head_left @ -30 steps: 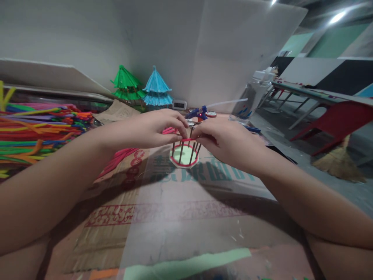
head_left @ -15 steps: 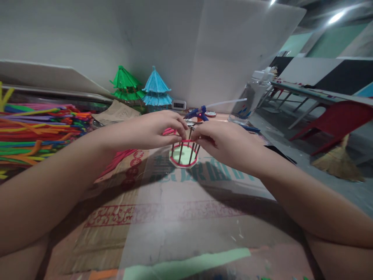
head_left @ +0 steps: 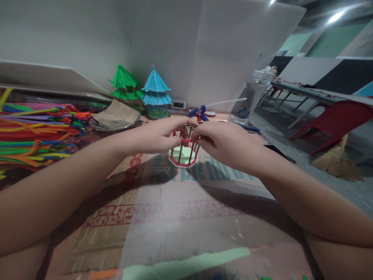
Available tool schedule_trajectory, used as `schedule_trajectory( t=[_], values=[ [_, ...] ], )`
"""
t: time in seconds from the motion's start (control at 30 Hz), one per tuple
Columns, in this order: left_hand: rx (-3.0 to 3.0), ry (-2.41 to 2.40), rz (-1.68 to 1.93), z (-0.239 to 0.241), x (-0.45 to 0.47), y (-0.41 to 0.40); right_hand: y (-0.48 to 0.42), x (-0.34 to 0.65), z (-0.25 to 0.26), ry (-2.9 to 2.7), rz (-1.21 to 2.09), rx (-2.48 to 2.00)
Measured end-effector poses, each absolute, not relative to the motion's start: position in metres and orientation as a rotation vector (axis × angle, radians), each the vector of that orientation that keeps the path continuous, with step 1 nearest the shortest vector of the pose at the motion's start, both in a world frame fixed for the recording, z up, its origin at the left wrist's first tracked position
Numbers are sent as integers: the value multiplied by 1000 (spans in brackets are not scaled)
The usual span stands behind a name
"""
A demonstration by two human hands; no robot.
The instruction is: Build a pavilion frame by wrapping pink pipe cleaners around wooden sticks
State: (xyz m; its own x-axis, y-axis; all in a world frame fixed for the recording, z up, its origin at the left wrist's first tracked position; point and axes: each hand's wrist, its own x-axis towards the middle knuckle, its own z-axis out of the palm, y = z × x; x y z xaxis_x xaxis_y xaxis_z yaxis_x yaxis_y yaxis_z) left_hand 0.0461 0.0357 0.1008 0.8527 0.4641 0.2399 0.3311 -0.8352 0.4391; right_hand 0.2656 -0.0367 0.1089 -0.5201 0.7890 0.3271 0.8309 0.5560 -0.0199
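Observation:
A small cage-like model stands on the work surface in front of me, with a pale green octagonal base edged in red and upright brown posts. Along the post tops runs a red pipe cleaner. My left hand pinches it from the left, thumb in front and fingers reaching over the far side. From the right, my right hand is closed on the same strip, thumb and fingertips by the right-hand posts. My fingers partly hide the far posts.
Colourful pipe cleaners are piled at left, beside a dish with brown paper. Behind stand a green model pavilion, a blue one, a small clock and a blue glue gun. A clear bottle stands at right.
My left hand has shifted right, its fingers reaching further over the model toward my right hand. The left forearm has dropped, uncovering the dish. My right hand has barely moved.

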Motion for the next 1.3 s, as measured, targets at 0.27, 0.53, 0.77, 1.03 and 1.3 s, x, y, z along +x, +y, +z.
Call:
schedule_trajectory(
  t=[0.27,0.53,0.77,1.03,1.3],
  values=[
    [2445,460,491,90,46,43,-37,266,110,-2510,-173,-1331],
    [2476,490,462,89,48,41,-38,264,113,-2511,-144,-1419],
    [2545,520,435,92,47,39,-36,264,113,-2517,-155,-1425],
    [2605,550,433,92,47,39,-33,266,113,-2521,-58,-1408],
    [2582,530,414,93,48,39,-30,270,109,-2512,-89,-1354]
  ],
)
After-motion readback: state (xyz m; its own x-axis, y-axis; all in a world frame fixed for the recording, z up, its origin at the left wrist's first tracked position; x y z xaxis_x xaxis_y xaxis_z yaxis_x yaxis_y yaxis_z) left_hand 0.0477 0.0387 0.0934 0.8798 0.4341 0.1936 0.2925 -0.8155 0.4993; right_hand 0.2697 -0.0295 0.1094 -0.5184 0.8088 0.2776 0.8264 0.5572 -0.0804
